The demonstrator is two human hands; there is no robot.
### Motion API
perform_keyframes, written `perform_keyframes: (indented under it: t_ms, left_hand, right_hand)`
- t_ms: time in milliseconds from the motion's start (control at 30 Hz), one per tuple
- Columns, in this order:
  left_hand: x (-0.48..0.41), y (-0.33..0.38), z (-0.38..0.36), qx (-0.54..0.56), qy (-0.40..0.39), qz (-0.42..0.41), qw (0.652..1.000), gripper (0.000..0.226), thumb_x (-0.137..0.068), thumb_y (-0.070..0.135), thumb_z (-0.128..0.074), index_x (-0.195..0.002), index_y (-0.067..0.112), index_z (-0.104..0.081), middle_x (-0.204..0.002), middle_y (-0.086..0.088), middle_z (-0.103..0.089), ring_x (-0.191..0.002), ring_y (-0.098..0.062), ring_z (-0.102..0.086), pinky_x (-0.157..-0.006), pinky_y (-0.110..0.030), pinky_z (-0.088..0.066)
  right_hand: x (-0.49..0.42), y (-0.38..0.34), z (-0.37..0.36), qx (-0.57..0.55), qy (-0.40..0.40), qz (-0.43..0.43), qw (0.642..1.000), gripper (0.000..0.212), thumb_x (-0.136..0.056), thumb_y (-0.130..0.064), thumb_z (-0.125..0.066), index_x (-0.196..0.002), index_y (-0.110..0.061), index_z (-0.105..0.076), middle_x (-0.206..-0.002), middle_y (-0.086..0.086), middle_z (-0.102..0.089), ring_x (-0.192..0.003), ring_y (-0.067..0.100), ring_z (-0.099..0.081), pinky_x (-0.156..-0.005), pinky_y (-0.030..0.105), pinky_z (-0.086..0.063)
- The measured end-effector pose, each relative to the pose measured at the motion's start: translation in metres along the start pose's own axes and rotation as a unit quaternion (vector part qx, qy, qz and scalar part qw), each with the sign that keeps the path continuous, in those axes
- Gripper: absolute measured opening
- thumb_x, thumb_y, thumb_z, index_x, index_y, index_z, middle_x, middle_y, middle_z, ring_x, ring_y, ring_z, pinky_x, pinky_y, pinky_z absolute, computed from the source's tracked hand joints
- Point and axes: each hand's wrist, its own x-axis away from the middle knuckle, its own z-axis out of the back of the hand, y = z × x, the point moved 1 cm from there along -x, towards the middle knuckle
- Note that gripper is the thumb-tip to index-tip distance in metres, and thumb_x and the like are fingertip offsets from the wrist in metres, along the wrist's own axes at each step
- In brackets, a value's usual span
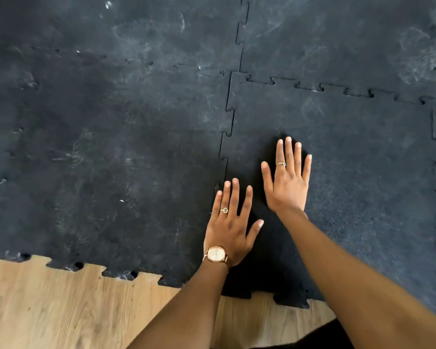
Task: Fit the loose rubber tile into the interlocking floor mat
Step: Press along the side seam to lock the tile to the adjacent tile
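Note:
A black rubber tile [358,157] lies flat in the right half of the view, its toothed edges meeting the neighbouring tiles of the interlocking floor mat [116,137] on the left, top and right. My left hand [230,225], wearing a watch and a ring, rests palm down with fingers spread over the left seam near the tile's lower left corner. My right hand [287,175] lies flat, fingers spread, on the tile a little further in. Neither hand holds anything.
Light wooden floor [61,306] shows below the mat's toothed front edge. The dark mat tiles, marked with pale scuffs, fill the rest of the view. A dark shape [320,338] sits at the bottom edge between my forearms.

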Motion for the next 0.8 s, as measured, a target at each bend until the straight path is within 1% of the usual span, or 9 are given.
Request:
perform_keyframes:
  t_ms: [167,333,433,500,567,600,667,733,800]
  left_hand:
    - [-0.001,0.0,0.002,0.007,-0.009,0.003,1.0,0.069,-0.099,0.053,-0.03,-0.155,0.014,-0.018,-0.162,-0.018,-0.009,-0.15,-0.031,-0.005,-0.121,-0.045,-0.009]
    - [0.001,0.0,0.005,0.019,-0.014,0.006,1.0,0.068,-0.099,0.051,-0.029,-0.155,0.015,-0.018,-0.162,-0.017,-0.009,-0.15,-0.03,-0.006,-0.122,-0.042,-0.005]
    - [-0.001,0.0,0.009,0.044,-0.012,0.007,0.999,0.063,-0.1,0.045,-0.03,-0.153,0.012,-0.024,-0.161,-0.017,-0.015,-0.15,-0.029,-0.01,-0.122,-0.043,-0.014]
    - [0.006,-0.003,0.013,0.076,-0.01,0.007,0.997,0.06,-0.101,0.04,-0.031,-0.151,0.007,-0.029,-0.159,-0.016,-0.022,-0.149,-0.027,-0.015,-0.119,-0.045,-0.023]
    - [0.028,-0.011,0.013,0.095,-0.011,-0.012,0.995,0.061,-0.101,0.041,-0.031,-0.151,0.005,-0.028,-0.16,-0.015,-0.02,-0.149,-0.025,-0.013,-0.119,-0.044,-0.022]
    - [0.046,-0.018,0.012,0.093,-0.021,-0.028,0.995,0.066,-0.101,0.046,-0.031,-0.153,0.005,-0.023,-0.161,-0.014,-0.015,-0.15,-0.024,-0.007,-0.121,-0.042,-0.016]
    - [0.077,-0.038,0.014,0.066,-0.057,-0.062,0.994,0.083,-0.097,0.063,-0.029,-0.154,0.006,-0.011,-0.163,-0.012,-0.004,-0.151,-0.021,0.004,-0.121,-0.038,-0.003]
    - [0.092,-0.065,0.018,-0.001,-0.091,-0.096,0.991,0.104,-0.086,0.079,-0.03,-0.154,0.003,-0.008,-0.162,-0.015,-0.003,-0.15,-0.025,0.003,-0.119,-0.039,-0.002]
    - [0.085,-0.086,0.028,-0.054,-0.128,-0.124,0.983,0.118,-0.075,0.086,-0.034,-0.154,0.004,-0.003,-0.162,-0.015,0.003,-0.149,-0.03,0.005,-0.118,-0.043,0.001]
  right_hand:
    - [0.0,-0.002,0.004,-0.002,-0.01,-0.001,1.0,0.07,-0.098,-0.052,-0.013,-0.155,-0.012,-0.011,-0.164,0.004,-0.007,-0.151,0.023,0.003,-0.122,0.047,0.004]
    - [-0.001,0.007,0.008,-0.033,-0.036,0.031,0.998,0.071,-0.099,-0.051,-0.021,-0.155,-0.011,-0.006,-0.164,0.005,-0.001,-0.15,0.023,0.009,-0.121,0.046,0.009]
    - [0.01,0.007,0.015,-0.048,-0.071,0.05,0.995,0.066,-0.103,-0.043,-0.027,-0.155,-0.012,-0.002,-0.164,0.003,0.004,-0.15,0.022,0.013,-0.121,0.045,0.011]
    - [0.034,0.009,0.018,-0.03,-0.078,0.101,0.991,0.066,-0.101,-0.046,-0.022,-0.155,-0.014,-0.003,-0.164,0.001,0.001,-0.15,0.021,0.01,-0.121,0.046,0.009]
    - [0.057,0.009,0.021,-0.007,-0.091,0.168,0.982,0.075,-0.095,-0.057,-0.015,-0.155,-0.014,-0.005,-0.164,0.001,-0.001,-0.151,0.023,0.008,-0.121,0.049,0.006]
    - [0.067,0.008,0.021,0.002,-0.112,0.205,0.972,0.081,-0.093,-0.063,-0.017,-0.155,-0.013,-0.004,-0.164,0.001,0.0,-0.15,0.023,0.009,-0.121,0.051,0.005]
    - [0.081,0.001,0.022,0.025,-0.173,0.262,0.949,0.1,-0.086,-0.078,-0.025,-0.155,-0.013,0.006,-0.164,0.002,0.01,-0.148,0.023,0.02,-0.119,0.052,0.009]
    - [0.092,-0.009,0.025,0.054,-0.229,0.259,0.937,0.127,-0.069,-0.092,-0.034,-0.151,-0.012,0.02,-0.159,0.003,0.028,-0.143,0.025,0.033,-0.116,0.056,0.016]
    - [0.1,-0.021,0.026,0.084,-0.266,0.225,0.934,0.147,-0.053,-0.097,-0.046,-0.147,-0.012,0.03,-0.153,0.005,0.04,-0.139,0.031,0.039,-0.111,0.064,0.019]
